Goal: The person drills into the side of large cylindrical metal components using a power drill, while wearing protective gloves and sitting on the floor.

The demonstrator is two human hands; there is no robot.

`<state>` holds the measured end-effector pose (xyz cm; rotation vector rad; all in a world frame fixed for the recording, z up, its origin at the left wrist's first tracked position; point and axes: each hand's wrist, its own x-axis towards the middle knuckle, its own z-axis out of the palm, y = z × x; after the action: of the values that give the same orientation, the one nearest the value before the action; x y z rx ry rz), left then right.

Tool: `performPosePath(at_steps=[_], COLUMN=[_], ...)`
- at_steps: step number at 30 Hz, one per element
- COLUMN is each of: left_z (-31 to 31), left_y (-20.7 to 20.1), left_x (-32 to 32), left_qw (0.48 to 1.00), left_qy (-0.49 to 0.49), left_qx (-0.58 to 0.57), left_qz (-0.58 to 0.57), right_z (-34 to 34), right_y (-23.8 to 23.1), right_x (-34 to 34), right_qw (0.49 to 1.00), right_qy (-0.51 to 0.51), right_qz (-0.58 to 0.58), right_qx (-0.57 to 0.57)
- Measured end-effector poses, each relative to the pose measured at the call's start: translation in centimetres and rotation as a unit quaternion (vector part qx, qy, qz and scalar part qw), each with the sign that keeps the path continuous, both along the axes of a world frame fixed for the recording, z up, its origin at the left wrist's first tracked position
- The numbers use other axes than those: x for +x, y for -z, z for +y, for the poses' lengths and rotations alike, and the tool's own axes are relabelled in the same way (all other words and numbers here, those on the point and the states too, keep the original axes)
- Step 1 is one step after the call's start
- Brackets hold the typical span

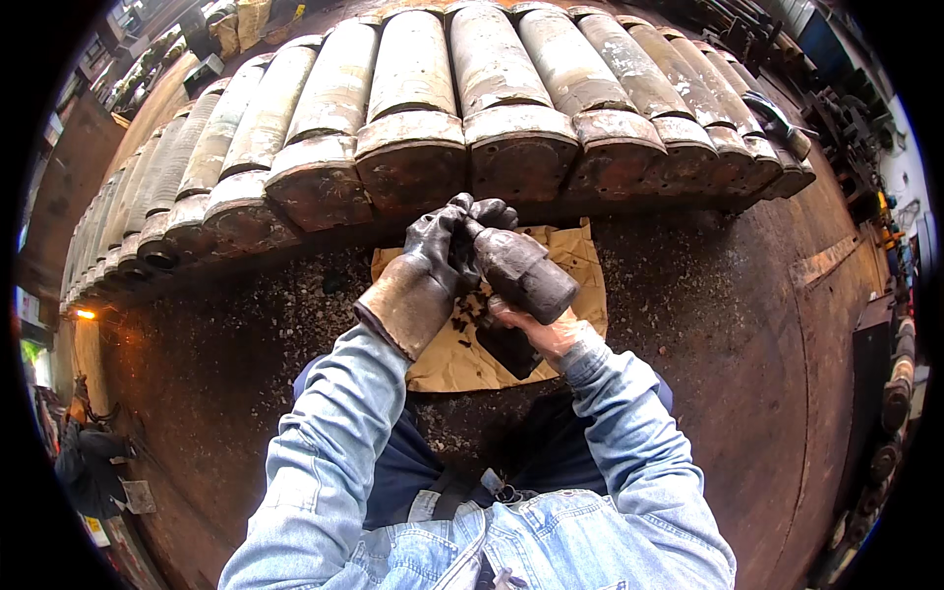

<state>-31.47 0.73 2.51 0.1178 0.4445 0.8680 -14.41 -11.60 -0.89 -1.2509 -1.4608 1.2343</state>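
Note:
My right hand (544, 329), bare, is wrapped round the grip of a dark, worn power tool (526, 270). Its rounded rear end tilts down to the right, and its narrow nose points up to the left. A black block (509, 349) shows below the tool's body, beside my right hand. In a dark, soiled work glove with a brown cuff, my left hand (447, 241) is closed at the tool's nose. The glove hides what its fingers hold there. Under both hands, a creased sheet of brown paper (433, 369) lies on the floor, with dark bits scattered on it.
Just ahead, a long curved-looking row of heavy metal cylinders (413, 69) with thick end blocks spans the view. Pale flakes and chips litter the brown floor (708, 393). An orange glow with sparks (86, 315) shows at far left. Assorted metal parts (890, 413) line the right edge.

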Motion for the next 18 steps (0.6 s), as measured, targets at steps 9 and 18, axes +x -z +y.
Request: performPosePath(at_steps=[9,18], left_z=[0.2,1.8], left_y=[2.0,3.0], left_x=[-0.3,-0.8], left_qw=[0.995,0.952], left_qy=[-0.007,-0.074], left_qx=[0.101,0.198], left_qz=[-0.016,0.22], right_z=[0.1,0.2], right_y=[-0.6,-0.5], right_x=[-0.8,-1.6], right_qw=[0.992,0.987], right_qy=[0.049,0.053], right_qz=[0.082,0.117], right_qx=[-0.079,-0.101])
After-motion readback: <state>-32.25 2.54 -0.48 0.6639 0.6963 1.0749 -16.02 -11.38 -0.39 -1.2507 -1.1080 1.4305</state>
